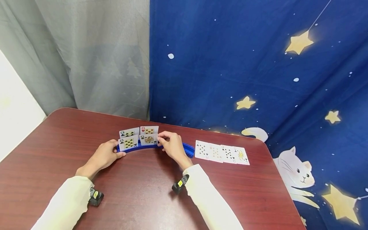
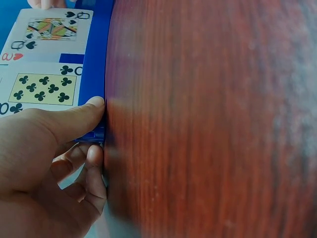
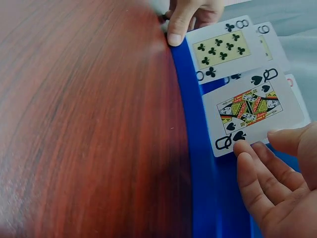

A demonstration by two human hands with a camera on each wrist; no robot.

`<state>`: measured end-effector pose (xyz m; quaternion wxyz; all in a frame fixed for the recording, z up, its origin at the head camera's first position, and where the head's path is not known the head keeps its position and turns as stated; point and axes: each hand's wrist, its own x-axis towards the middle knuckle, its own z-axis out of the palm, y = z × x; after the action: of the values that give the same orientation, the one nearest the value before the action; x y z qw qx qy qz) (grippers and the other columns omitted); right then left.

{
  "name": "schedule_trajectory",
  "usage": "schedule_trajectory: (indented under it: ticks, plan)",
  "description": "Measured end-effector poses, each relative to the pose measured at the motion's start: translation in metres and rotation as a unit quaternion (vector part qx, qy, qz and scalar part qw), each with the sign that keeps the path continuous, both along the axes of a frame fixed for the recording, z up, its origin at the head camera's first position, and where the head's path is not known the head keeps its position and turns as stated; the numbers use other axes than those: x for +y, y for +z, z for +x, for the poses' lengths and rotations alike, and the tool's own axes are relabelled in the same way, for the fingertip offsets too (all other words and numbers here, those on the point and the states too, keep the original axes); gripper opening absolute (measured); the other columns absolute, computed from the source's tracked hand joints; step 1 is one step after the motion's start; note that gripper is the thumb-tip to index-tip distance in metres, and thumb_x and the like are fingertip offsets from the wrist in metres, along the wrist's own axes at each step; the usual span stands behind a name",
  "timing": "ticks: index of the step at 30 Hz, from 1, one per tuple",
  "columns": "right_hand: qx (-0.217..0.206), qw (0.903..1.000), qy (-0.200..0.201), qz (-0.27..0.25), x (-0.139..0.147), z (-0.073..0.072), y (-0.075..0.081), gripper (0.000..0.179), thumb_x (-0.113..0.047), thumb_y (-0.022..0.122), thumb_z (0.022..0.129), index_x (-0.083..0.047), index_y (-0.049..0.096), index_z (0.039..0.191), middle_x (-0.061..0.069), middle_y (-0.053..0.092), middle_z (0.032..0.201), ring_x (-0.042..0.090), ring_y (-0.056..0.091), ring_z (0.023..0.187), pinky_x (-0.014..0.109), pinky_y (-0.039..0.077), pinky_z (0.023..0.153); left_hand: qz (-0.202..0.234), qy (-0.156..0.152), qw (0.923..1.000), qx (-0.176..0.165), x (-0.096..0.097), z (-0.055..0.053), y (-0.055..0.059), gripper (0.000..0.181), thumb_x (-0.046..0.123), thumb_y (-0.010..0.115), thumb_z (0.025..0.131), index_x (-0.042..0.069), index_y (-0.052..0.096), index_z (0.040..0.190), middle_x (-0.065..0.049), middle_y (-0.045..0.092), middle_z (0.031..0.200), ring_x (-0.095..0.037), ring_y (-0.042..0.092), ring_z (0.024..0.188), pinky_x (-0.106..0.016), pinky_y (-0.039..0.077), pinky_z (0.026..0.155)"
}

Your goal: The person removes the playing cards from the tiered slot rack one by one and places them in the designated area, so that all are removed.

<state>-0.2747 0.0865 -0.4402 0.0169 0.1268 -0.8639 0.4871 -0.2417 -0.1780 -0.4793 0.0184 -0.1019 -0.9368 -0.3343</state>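
A curved blue card holder (image 1: 188, 149) lies on the table with cards standing in two rows. Its front row has an eight of clubs (image 2: 42, 89) on the left and a queen of spades (image 3: 252, 111) to the right. Behind them stand a black-suited card (image 1: 129, 130) and a hearts card (image 1: 149, 128), both partly hidden. My left hand (image 1: 104, 155) grips the holder's left end, thumb on its front edge. My right hand (image 1: 173, 145) pinches the queen of spades at its right edge, the card's bottom at the holder.
Several face-up cards (image 1: 207, 150) lie overlapping in a row on the table, right of the holder. The reddish-brown wooden table (image 1: 138, 191) reaches back to a grey curtain (image 1: 106, 64) and a blue starry curtain (image 1: 215, 64).
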Motion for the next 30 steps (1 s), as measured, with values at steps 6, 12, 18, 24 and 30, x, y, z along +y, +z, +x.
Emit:
schedule_trajectory:
  ticks: [6, 12, 18, 24, 30]
  plan:
    - [0.001, 0.9998, 0.005, -0.018, 0.008, 0.005, 0.011, 0.011, -0.014, 0.068, 0.094, -0.009, 0.074, 0.103, 0.009, 0.074, 0.098, 0.023, 0.074, 0.077, 0.029, 0.056, 0.055, -0.002, 0.002, 1.0, -0.001, -0.001, 0.001, 0.0, 0.028, 0.014, 0.077, 0.085, -0.006, 0.065, 0.102, -0.008, 0.053, 0.083, -0.021, 0.05, 0.076, -0.035, 0.038, 0.07]
    - [-0.006, 0.999, 0.003, -0.043, 0.028, 0.014, 0.016, 0.01, -0.011, 0.069, 0.093, -0.005, 0.073, 0.101, 0.017, 0.074, 0.093, 0.027, 0.074, 0.077, 0.031, 0.056, 0.053, 0.002, -0.001, 1.0, 0.0, -0.001, 0.001, -0.002, 0.03, 0.014, 0.077, 0.086, -0.007, 0.066, 0.104, -0.011, 0.058, 0.09, -0.022, 0.053, 0.078, -0.036, 0.04, 0.071]
    - [-0.014, 0.9989, -0.013, -0.043, 0.056, 0.018, 0.017, 0.01, -0.009, 0.069, 0.092, -0.004, 0.073, 0.1, 0.016, 0.074, 0.09, 0.033, 0.073, 0.08, 0.03, 0.054, 0.051, 0.006, -0.003, 1.0, -0.001, -0.001, 0.001, 0.0, 0.03, 0.014, 0.077, 0.086, -0.007, 0.067, 0.105, -0.013, 0.061, 0.095, -0.023, 0.054, 0.079, -0.038, 0.043, 0.073]
    - [-0.015, 0.9993, -0.026, -0.022, 0.082, 0.022, 0.019, 0.009, -0.01, 0.07, 0.092, -0.005, 0.073, 0.098, 0.014, 0.075, 0.089, 0.032, 0.073, 0.079, 0.03, 0.054, 0.051, 0.002, -0.006, 1.0, -0.004, 0.0, 0.002, 0.001, 0.029, 0.015, 0.077, 0.086, -0.007, 0.066, 0.103, -0.01, 0.058, 0.089, -0.022, 0.053, 0.077, -0.036, 0.041, 0.071]
    - [-0.031, 0.9982, -0.047, -0.024, 0.108, 0.028, 0.022, 0.008, -0.008, 0.07, 0.091, -0.005, 0.072, 0.098, 0.014, 0.074, 0.088, 0.033, 0.073, 0.078, 0.044, 0.056, 0.057, -0.008, -0.006, 0.9999, 0.007, 0.0, 0.001, 0.0, 0.027, 0.015, 0.077, 0.085, -0.005, 0.065, 0.099, -0.008, 0.055, 0.084, -0.021, 0.051, 0.075, -0.035, 0.039, 0.069]
